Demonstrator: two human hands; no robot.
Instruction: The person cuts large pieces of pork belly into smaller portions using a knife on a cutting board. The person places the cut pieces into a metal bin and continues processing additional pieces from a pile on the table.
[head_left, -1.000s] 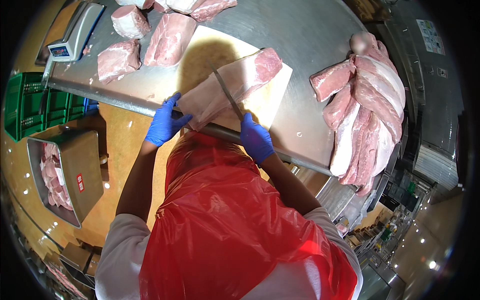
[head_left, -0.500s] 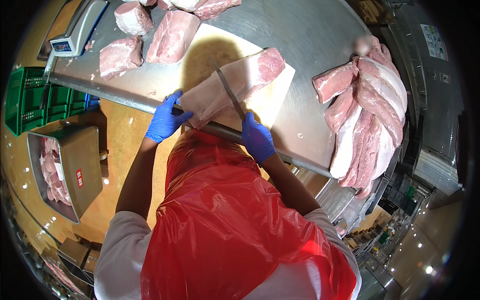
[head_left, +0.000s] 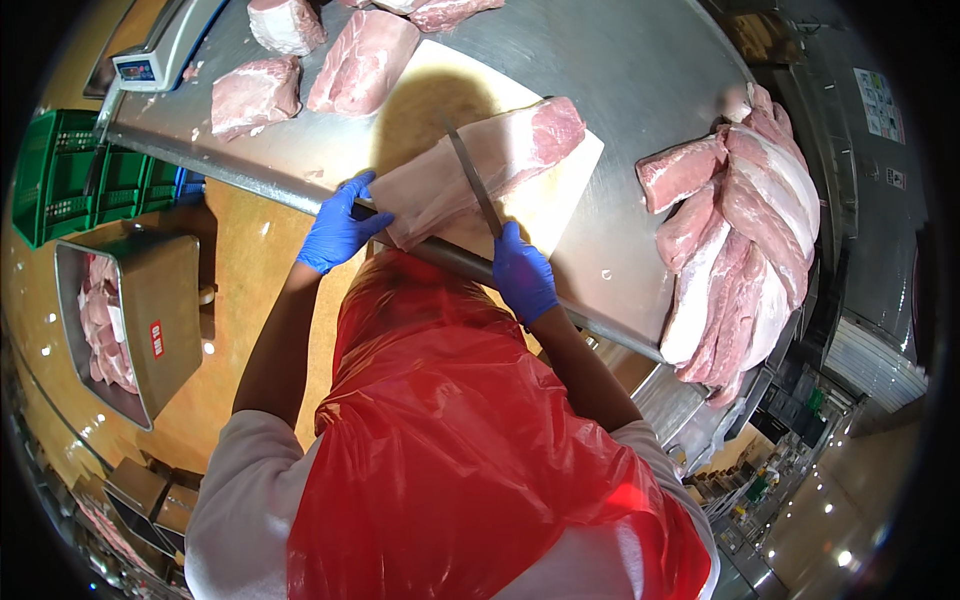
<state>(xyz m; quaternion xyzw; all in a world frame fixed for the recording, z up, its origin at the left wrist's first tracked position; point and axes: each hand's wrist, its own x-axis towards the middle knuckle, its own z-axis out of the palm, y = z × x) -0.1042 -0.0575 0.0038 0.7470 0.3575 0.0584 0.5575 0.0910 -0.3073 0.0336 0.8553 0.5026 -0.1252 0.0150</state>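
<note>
A long pale-pink slab of pork loin (head_left: 440, 172) lies slantwise on a white cutting board (head_left: 572, 195) at the table's front edge. In my blue-gloved right hand (head_left: 524, 277) is a knife (head_left: 474, 182), held by its handle. Its dark, narrow blade crosses the top of the loin and points away from me. Whether the edge has cut into the meat I cannot tell. My blue-gloved left hand (head_left: 338, 228) is at the loin's left end, fingers on the far side and thumb on the near side.
Several thick pork chunks (head_left: 366, 62) sit at the far left near a scale (head_left: 140, 68). A heap of long loins (head_left: 745, 220) covers the table's right end. On the floor at left stand green crates (head_left: 70, 180) and a metal bin (head_left: 165, 330) of meat pieces.
The view has shifted slightly, so the table and meat appear a little further right. My hands, the knife and the loin keep nearly the same places relative to one another.
</note>
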